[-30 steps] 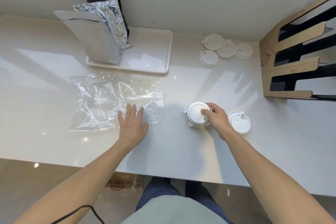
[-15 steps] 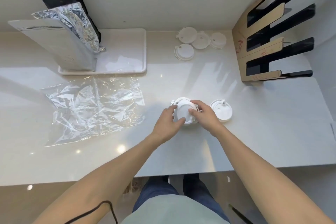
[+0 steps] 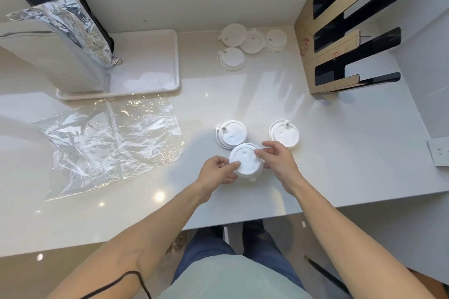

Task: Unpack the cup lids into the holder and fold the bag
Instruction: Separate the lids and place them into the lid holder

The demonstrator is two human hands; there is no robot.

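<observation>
A white stack of cup lids [image 3: 246, 162] is held between my left hand [image 3: 218, 170] on its left edge and my right hand [image 3: 279, 161] on its right edge, near the counter's front. Just behind it lies another lid stack [image 3: 232, 134], and a third lid stack [image 3: 284, 134] sits to the right. The empty clear plastic bag [image 3: 109, 143] lies flat and crumpled on the counter to the left. The cardboard lid holder [image 3: 340, 39] with black slots stands at the back right.
Several more white lids [image 3: 251, 42] lie at the back by the wall. A white tray [image 3: 148, 65] holds a silver foil bag [image 3: 60, 39] at the back left. A wall socket [image 3: 438, 153] is at the right. The counter's front edge runs below my hands.
My left hand left the plastic bag and came over to the lids. Both hands took part of the stack and drew it toward me, leaving a stack behind.
</observation>
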